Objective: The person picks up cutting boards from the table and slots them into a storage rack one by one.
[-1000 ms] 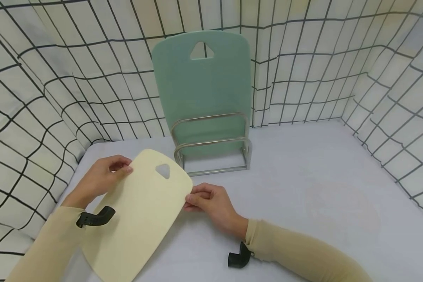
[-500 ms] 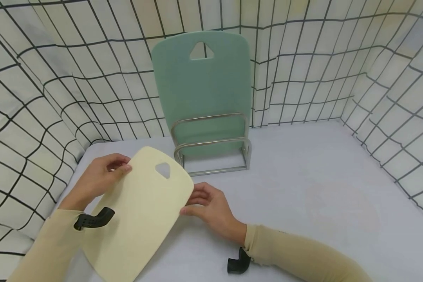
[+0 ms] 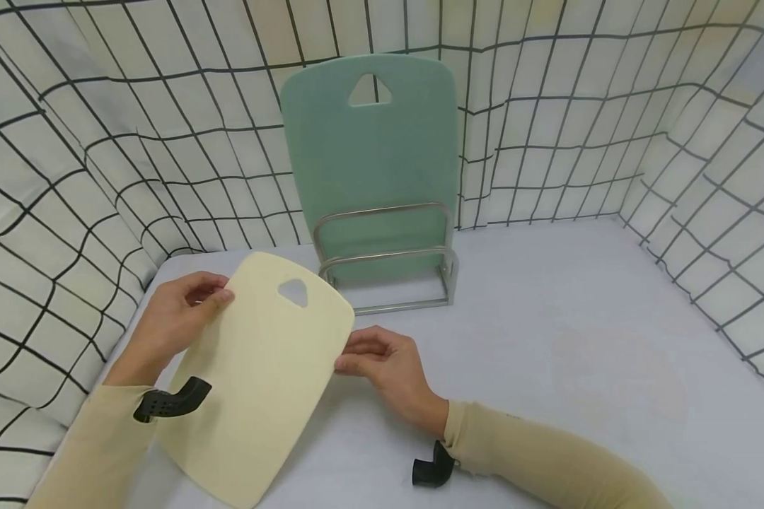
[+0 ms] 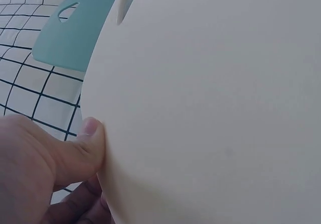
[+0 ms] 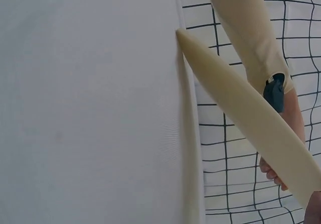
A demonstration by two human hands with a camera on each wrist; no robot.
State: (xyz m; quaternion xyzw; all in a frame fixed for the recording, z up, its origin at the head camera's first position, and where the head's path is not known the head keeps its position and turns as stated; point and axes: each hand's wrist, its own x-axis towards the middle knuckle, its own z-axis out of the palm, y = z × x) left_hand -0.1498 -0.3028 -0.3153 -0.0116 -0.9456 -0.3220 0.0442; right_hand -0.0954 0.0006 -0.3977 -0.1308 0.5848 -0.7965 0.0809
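A cream cutting board with a triangular hole near its top is held tilted between both hands, its top end raised. My left hand pinches its left edge near the top, thumb on the front face; the left wrist view shows that thumb pressed flat near the edge. My right hand pinches the opposite edge below the top corner, its fingertips partly hidden behind the board. Seen from the right wrist, the cutting board appears nearly edge-on, its lower end close to the white table.
Behind the hands a metal rack stands on the white table, with a green cutting board upright in its rear slot. The cream board's upper corner overlaps the rack's left foot in the head view. Grid-patterned cloth walls the back and sides.
The cream cutting board has moved slightly up and turned a little more upright. My right hand loosened its fingers on the edge half a second ago and now pinches it again.
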